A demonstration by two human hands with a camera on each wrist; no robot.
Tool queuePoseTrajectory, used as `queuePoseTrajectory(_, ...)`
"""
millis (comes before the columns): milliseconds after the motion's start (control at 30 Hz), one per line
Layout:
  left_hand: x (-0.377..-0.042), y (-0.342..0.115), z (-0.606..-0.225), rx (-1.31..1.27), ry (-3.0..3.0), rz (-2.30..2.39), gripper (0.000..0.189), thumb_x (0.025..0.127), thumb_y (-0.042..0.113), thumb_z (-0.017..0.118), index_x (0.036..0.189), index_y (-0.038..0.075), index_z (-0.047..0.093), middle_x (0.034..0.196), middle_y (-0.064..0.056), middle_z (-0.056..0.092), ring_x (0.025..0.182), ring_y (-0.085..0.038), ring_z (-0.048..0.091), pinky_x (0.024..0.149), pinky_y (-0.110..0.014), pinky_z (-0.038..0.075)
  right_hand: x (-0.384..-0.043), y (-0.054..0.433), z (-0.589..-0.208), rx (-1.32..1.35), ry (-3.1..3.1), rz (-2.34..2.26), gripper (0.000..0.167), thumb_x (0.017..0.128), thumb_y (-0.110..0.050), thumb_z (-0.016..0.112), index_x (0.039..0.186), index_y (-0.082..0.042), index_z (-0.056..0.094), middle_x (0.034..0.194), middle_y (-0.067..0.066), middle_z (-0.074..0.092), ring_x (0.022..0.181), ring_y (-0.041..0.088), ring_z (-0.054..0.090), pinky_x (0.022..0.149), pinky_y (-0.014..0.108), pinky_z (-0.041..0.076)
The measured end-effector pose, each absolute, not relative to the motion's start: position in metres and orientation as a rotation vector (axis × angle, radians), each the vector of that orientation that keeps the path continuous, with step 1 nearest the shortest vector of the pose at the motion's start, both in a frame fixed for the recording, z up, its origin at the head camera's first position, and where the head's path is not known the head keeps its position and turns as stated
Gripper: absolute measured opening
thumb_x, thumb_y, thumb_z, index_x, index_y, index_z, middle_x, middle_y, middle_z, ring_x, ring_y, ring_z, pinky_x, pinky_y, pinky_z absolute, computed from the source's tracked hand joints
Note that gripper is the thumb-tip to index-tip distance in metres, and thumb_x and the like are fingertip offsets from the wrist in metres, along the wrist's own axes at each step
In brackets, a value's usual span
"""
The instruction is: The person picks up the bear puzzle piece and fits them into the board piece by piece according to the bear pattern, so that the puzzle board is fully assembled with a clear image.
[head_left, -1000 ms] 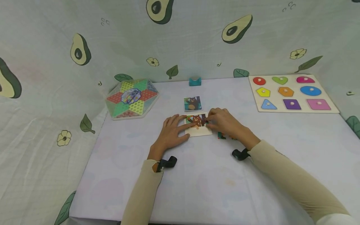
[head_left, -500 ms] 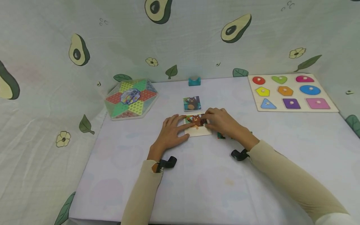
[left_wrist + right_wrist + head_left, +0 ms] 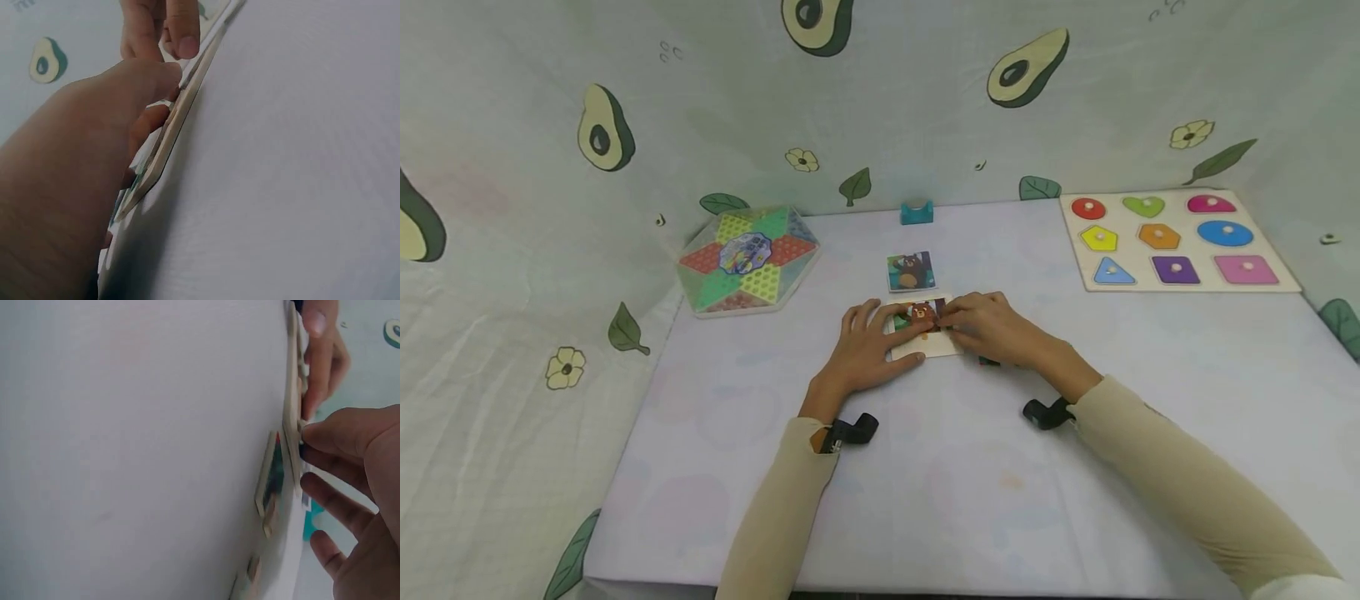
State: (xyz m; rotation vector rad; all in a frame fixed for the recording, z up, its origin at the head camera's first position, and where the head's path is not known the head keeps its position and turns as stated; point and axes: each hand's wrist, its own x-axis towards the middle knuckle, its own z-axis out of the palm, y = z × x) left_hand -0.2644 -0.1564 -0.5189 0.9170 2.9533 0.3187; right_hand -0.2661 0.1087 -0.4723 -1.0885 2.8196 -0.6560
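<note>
A small wooden puzzle board (image 3: 936, 346) lies mid-table, with bear picture pieces (image 3: 922, 312) in its upper part and a bare pale lower part. My left hand (image 3: 868, 350) rests on its left side, fingers spread and reaching over the picture. At the right side, my right hand (image 3: 1000, 333) pinches a puzzle piece between thumb and index finger at the board's surface; the fingers mostly cover it. In the right wrist view the other fingers of the right hand (image 3: 362, 481) stand apart from the piece. Loose puzzle pieces (image 3: 272, 475) lie on the table beneath that hand.
Just behind the board lies a bear picture card (image 3: 912, 272). A teal holder (image 3: 917, 213) stands at the back edge. At back left is a hexagonal star-patterned game board (image 3: 748, 262); at back right, a shape peg puzzle (image 3: 1180, 242).
The left fingers have slid slightly right over the bear picture. My right fingertips have shifted a little left onto the picture. The head view has tilted slightly.
</note>
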Motion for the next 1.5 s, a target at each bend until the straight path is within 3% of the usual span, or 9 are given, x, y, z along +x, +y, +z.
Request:
queuePoseTrajectory(200,-0.265,-0.155,-0.518,0.92,2.965,0.306,0.067,0.089,0.078,0.041,0.151,0.056,0.031,0.154,0.003,0.032,0.147,-0.03,0.013,0.114,-0.055,0.012,-0.256,0.136,-0.466,-0.957,2.821,-0.781,0.026,0.095,-0.01,0.064,0.121,-0.007,0.071,0.127,0.01,0.064,0.126,0.03,0.05,0.099,0.057,0.034)
queuePoseTrajectory(467,-0.265,-0.16,-0.512,0.906,2.956,0.321,0.066,0.088,0.077,0.047,0.15,0.057,0.033,0.165,-0.002,0.015,0.152,-0.03,-0.001,0.116,-0.055,0.009,-0.235,0.165,-0.466,-0.889,2.878,-0.796,0.021,0.091,-0.012,0.071,0.111,-0.008,0.074,0.116,0.008,0.068,0.117,0.031,0.056,0.095,0.057,0.034)
queuePoseTrajectory(800,-0.264,-0.164,-0.513,0.872,2.95,0.378,0.067,0.087,0.076,0.049,0.149,0.056,0.035,0.162,-0.003,0.019,0.147,-0.027,0.015,0.116,-0.053,0.009,-0.222,0.163,-0.476,-0.971,2.897,-0.805,0.032,0.086,-0.019,0.08,0.116,-0.01,0.072,0.119,0.003,0.066,0.117,0.025,0.055,0.095,0.05,0.033)
queuePoseTrajectory(1033,-0.265,-0.162,-0.513,0.88,2.94,0.371,0.067,0.086,0.079,0.048,0.149,0.058,0.034,0.162,-0.004,0.02,0.145,-0.03,0.018,0.116,-0.054,0.009,-0.219,0.159,-0.477,-0.985,2.936,-0.752,0.03,0.086,-0.017,0.08,0.114,-0.011,0.072,0.117,0.003,0.068,0.116,0.027,0.057,0.096,0.05,0.034)
queuePoseTrajectory(1300,-0.268,-0.159,-0.513,0.901,2.951,0.397,0.087,0.083,0.079,0.054,0.157,0.043,0.026,0.162,0.0,0.02,0.146,-0.026,0.019,0.118,-0.051,0.01,-0.218,0.161,-0.478,-0.965,2.962,-0.765,0.026,0.086,-0.017,0.081,0.109,-0.01,0.073,0.114,0.004,0.07,0.114,0.027,0.059,0.095,0.049,0.035)
queuePoseTrajectory(1500,-0.266,-0.164,-0.513,0.906,2.916,0.542,0.083,0.082,0.072,0.062,0.152,0.032,0.043,0.158,0.002,0.033,0.146,-0.023,0.025,0.119,-0.049,0.016,-0.219,0.163,-0.481,-0.975,2.963,-0.789,0.025,0.085,-0.016,0.081,0.108,-0.009,0.073,0.112,0.004,0.071,0.112,0.027,0.06,0.095,0.05,0.035)
